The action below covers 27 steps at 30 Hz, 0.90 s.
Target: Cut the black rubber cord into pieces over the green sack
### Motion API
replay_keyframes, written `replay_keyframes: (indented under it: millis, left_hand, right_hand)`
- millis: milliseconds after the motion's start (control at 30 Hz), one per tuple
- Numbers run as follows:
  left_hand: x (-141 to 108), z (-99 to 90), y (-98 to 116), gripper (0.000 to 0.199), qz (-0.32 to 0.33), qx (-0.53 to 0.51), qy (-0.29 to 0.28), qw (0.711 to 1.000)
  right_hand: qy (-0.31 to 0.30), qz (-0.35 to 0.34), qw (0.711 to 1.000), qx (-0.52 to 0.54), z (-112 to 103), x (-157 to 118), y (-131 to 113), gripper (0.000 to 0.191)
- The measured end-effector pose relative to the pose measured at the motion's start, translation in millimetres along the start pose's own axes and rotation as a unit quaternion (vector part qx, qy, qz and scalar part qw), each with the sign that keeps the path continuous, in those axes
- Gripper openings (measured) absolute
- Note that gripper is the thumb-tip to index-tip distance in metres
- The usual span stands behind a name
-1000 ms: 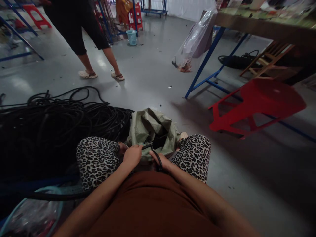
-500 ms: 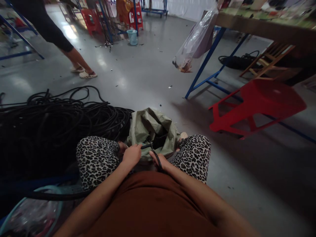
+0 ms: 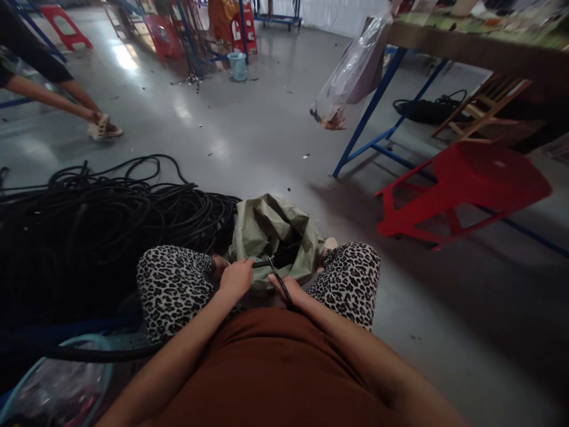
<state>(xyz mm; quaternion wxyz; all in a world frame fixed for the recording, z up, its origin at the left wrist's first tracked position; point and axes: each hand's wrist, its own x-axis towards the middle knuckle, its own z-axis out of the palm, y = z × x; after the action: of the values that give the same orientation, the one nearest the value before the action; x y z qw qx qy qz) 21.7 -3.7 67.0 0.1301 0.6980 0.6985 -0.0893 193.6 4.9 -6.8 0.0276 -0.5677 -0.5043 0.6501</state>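
Observation:
My left hand is closed around a black rubber-like cord, whose end points right. Scissors with black handles are in my right hand, fingers wrapped round the grips. The metal blades meet the cord just beyond my left fingers; whether they bite into it is too small to tell. Directly beneath both hands stands a grey-green woven sack, its mouth open and dark pieces inside. To the left, a large heap of black cord lies coiled. One thick black length runs past my left forearm.
A light-blue basket with plastic bags sits at lower left. A red stool and a blue-legged table with a hanging plastic bag stand at right. A person's legs are at far left.
The person at upper left has walked further left, uncovering a red stool. My hands, the cord and the scissors have shifted only slightly; the blades show a little more clearly.

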Motion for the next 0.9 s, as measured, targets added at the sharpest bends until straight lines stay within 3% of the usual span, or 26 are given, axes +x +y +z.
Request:
replay_keyframes:
  millis: [200,500,900]
  left_hand:
    - [0,0.1,-1,0.033,-0.005,0.002,0.002,1.000]
    - [0,-1.0,-3,0.032,-0.005,0.015,0.003,1.000]
    - [-2,-5.4,-4,0.033,-0.029,-0.014,-0.001,0.999]
  right_hand:
    - [-0.001,-0.001,1.000,-0.008,0,0,3,0.054]
    - [-0.002,0.019,1.000,-0.019,-5,-12,-12,0.045]
    - [0.002,0.010,0.999,-0.040,-5,-5,-5,0.052]
